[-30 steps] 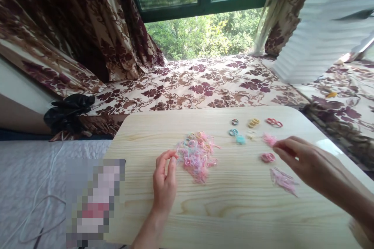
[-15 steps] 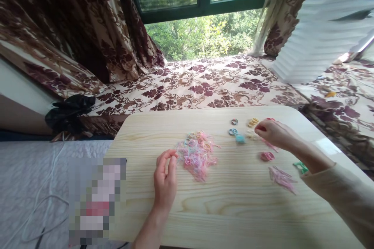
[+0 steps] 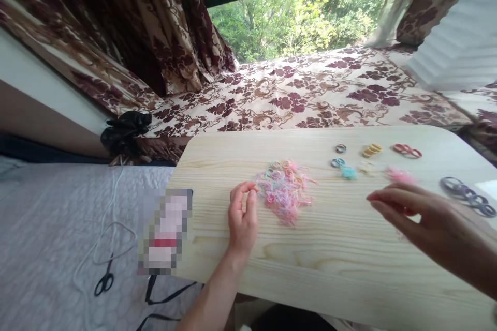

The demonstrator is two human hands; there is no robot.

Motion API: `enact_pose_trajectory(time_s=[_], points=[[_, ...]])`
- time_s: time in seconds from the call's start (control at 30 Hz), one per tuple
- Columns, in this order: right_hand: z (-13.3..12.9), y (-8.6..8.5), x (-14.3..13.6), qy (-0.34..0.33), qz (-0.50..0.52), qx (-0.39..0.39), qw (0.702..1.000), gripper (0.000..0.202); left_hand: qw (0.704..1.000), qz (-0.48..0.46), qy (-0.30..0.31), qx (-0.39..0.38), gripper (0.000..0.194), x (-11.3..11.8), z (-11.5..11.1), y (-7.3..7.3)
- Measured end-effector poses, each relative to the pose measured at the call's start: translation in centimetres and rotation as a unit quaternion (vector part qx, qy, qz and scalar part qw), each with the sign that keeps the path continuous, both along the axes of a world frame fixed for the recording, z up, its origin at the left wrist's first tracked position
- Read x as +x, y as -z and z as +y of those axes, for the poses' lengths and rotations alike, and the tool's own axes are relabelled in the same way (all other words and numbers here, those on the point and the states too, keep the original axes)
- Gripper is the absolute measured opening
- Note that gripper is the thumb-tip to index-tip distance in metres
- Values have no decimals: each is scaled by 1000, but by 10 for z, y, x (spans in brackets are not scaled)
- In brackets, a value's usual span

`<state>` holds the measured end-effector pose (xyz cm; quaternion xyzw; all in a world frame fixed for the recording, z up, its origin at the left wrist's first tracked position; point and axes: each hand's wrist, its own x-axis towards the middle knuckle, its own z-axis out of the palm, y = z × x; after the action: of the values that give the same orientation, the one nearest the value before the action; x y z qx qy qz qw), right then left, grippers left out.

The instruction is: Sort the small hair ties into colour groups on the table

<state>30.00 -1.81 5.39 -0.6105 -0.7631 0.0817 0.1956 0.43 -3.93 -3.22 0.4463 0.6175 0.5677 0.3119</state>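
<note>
The head view takes in a broad wooden table (image 3: 318, 269) with small hair bands on it, the work seemingly part-way along. The right hand (image 3: 430, 217) is above the table's right side, thumb and forefinger drawn almost together; whether anything is pinched there, I cannot tell. The left hand (image 3: 243, 217) is at the near-left edge of the mixed pile (image 3: 285, 191), its thumb and forefinger curled with the tips close; whether they grip a band is too small to tell.

That pile, with pink, lilac, pale blue and a few yellow bands tangled together, looks like the bulk of what is left. What seems done lies apart, by colour: purple-grey rings (image 3: 468, 196) at the right, red rings (image 3: 406, 150), a pink bunch (image 3: 399, 175), yellow rings (image 3: 371, 150), a turquoise bunch (image 3: 348, 172) touching or just beside the blue rings (image 3: 338, 162), some cream bands (image 3: 366, 168), and, smallest, a dark ring cluster (image 3: 340, 148). The right hand hides part of the table, so other groups may be there.
</note>
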Motion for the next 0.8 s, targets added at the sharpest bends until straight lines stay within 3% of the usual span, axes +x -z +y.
enact_pose_trajectory(time_s=[0.07,0.13,0.33,0.57,0.8], points=[[-16,7,-20,-63,32,-43,997,36,1000,2,0,1,27,0,0,-1],[-27,17,-39,-86,59,-77,992,36,1000,4,1,4,26,0,-1,-2],[-38,44,-66,-94,102,-108,985,30,1000,11,9,7,25,0,0,-3],[-39,48,-68,-94,85,-90,988,29,1000,11,6,5,26,0,0,-2],[-47,47,-88,-163,94,-95,978,30,1000,6,5,2,27,0,0,-1]])
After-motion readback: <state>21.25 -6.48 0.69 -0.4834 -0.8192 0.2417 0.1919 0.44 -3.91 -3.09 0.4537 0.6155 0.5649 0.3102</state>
